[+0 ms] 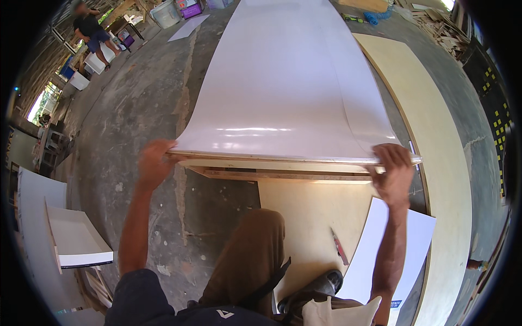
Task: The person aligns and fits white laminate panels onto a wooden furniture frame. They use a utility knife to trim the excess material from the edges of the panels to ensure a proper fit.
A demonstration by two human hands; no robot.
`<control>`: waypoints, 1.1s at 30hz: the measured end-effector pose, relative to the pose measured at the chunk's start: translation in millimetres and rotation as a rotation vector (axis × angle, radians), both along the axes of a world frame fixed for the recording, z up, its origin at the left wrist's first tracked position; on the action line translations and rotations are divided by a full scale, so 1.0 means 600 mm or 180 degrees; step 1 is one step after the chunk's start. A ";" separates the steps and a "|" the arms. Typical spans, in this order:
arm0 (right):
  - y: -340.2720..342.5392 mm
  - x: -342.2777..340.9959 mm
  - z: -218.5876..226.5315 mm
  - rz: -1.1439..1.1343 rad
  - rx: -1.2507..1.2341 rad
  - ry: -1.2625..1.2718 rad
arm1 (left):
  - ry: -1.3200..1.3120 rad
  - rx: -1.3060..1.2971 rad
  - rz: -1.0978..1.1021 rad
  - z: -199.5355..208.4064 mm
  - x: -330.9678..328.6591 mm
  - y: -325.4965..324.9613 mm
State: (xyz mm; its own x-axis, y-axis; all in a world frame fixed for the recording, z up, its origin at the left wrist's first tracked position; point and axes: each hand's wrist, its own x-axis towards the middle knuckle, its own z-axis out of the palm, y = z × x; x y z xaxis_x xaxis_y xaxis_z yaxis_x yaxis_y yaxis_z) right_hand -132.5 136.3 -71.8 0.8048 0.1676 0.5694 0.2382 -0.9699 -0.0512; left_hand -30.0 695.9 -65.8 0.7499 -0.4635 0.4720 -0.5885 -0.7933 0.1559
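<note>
A long, glossy white sheet (283,81) stretches away from me and curves up to a raised wooden edge in front of my knee. This edge belongs to a white-covered wooden panel (288,158), with a hollow wooden frame (293,176) showing below it. At the panel's left corner, my left hand (156,158) is closed around the edge, its fingertips partly hidden. Near the right end, my right hand (392,171) curls its fingers over the top of the same edge. Whether sheet and wood are joined there, I cannot tell.
A red utility knife (339,247) lies on plywood (310,217) by my shoe. A loose white sheet (410,244) is under my right forearm. Along the right runs a long plywood board (440,136). A white drawer-like box (81,239) sits left; a person (92,32) is far left.
</note>
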 end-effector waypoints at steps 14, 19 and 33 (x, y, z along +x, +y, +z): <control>-0.141 -0.021 0.011 -0.0365 0.0154 -0.0284 | 0.0146 0.0073 -0.0008 0.058 0.009 0.024; -0.153 -0.031 -0.007 -0.0561 0.0486 0.0078 | 0.0733 0.0375 -0.0421 0.102 0.112 -0.195; -0.160 -0.024 -0.032 -0.0726 0.1199 -0.0105 | 0.1403 0.2677 -0.1171 -0.044 0.332 -0.833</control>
State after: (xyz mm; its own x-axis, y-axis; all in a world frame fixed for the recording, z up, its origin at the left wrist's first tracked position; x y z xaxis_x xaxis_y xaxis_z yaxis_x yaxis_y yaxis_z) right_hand -147.0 40.2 -91.1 0.7776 -0.2364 0.5827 0.0277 -0.9129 -0.4073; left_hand 169.2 195.9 -92.2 0.5225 -0.7546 -0.3971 -0.8429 -0.5274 -0.1070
